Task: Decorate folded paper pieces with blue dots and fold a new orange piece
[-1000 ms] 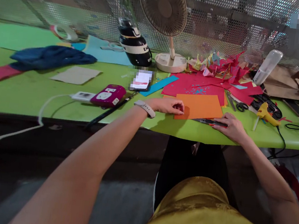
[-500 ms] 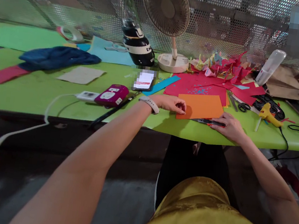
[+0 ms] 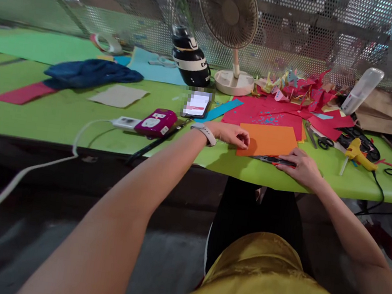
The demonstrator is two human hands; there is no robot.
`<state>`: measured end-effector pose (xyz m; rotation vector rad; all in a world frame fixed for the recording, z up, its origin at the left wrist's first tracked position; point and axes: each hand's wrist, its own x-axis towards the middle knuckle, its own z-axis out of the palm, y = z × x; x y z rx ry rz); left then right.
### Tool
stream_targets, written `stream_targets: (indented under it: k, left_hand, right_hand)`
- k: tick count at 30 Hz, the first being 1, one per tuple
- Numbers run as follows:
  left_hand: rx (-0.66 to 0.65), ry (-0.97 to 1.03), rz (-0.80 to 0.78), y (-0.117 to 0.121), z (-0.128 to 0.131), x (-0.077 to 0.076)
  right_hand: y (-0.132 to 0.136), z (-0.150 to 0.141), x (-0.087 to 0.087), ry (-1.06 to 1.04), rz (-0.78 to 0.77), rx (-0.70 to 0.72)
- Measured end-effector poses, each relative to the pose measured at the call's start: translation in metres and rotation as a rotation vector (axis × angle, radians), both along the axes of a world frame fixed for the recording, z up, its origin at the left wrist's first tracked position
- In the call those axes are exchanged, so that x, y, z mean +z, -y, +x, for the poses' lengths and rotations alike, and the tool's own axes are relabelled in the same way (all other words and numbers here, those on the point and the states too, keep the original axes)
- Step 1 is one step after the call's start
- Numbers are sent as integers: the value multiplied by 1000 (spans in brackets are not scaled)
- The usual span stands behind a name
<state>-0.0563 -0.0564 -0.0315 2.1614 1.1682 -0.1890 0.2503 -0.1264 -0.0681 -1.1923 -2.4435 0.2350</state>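
My left hand [image 3: 234, 135], a pale watch band at its wrist, is over the left edge of an orange sheet of paper [image 3: 272, 140]. Its fingers are curled into a pinch; whatever may be between them is too small to make out. At the sheet's near right corner, my right hand [image 3: 302, 167] has its fingers closed on a utility knife [image 3: 264, 159], which lies flat along the near edge. The palm side of the right hand is hidden. Under the orange sheet's far side is red paper [image 3: 248, 108] strewn with small blue bits.
A phone [image 3: 197, 104], a blue strip [image 3: 224, 111] and a purple power socket box [image 3: 156, 122] are to the left. Scissors [image 3: 324, 142] and a yellow glue gun [image 3: 359, 154] lie right. A fan [image 3: 234, 82], a black bottle [image 3: 191, 69] and paper scraps [image 3: 308, 89] stand behind.
The view has turned slightly left, so everything sits further right in the picture. Both hands, the orange sheet and the utility knife keep nearly the same places relative to each other.
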Motion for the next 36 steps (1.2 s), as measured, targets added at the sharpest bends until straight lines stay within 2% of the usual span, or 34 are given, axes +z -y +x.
stream_targets:
  k: [16, 24, 36]
  left_hand:
    - [16, 40, -17, -3, 1, 1]
    - [12, 8, -10, -2, 2, 4]
    - [-1, 11, -12, -2, 1, 2]
  right_hand:
    - [2, -25, -2, 25, 57, 19]
    - [1, -30, 4, 41, 17, 42]
    - [-1, -33, 3, 27, -42, -6]
